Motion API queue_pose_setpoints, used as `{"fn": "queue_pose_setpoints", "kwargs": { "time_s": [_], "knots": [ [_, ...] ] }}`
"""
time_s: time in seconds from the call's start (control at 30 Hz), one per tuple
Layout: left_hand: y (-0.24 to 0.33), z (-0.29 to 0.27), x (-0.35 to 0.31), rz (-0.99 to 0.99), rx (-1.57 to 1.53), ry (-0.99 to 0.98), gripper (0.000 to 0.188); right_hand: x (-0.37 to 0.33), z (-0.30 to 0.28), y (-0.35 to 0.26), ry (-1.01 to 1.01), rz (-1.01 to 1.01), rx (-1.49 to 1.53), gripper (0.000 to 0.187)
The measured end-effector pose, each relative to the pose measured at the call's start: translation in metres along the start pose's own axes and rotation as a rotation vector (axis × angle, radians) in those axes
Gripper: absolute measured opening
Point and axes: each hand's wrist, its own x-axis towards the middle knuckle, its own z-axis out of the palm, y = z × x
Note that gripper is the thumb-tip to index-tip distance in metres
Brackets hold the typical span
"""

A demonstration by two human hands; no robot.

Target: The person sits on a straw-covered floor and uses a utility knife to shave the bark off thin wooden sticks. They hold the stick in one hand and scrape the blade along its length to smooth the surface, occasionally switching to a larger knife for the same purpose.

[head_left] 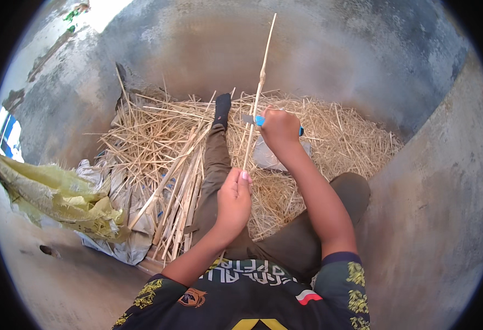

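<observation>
The left hand [234, 202] is clamping a pale stick [259, 91] at its near end; the right hand [280, 131] is gripping a blue-handled knife [259, 120] partway along the stick. Straw [340, 129] is lying beneath the stick.

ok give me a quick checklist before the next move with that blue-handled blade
1. Left hand grips the lower end of the stick: ok.
2. Right hand closed around the handle of the blue-handled blade: ok.
3. Left fingers away from the blade: ok, a bare length of stick lies between them.
4. Sharp edge facing away from the left hand: cannot tell, the edge is too small to make out.
5. Outstretched foot in the dark sock well clear of the blade: cannot tell, they look close in this view but depth is unclear.
6. Hands protected: not ok, both are bare.
</observation>
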Motion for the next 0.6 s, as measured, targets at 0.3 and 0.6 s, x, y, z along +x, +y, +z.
{"fn": "queue_pose_setpoints", "kwargs": {
  "time_s": [0.3,0.6],
  "knots": [
    [0.004,0.020,-0.010,0.004,0.099,-0.097,0.025,0.020,-0.009,0.035,-0.044,0.237,-0.057,0.012],
    [0.008,0.005,-0.009,-0.014,-0.027,-0.208,0.027,0.029,-0.046,0.068,-0.490,0.335,0.666,0.016]
  ]
}}
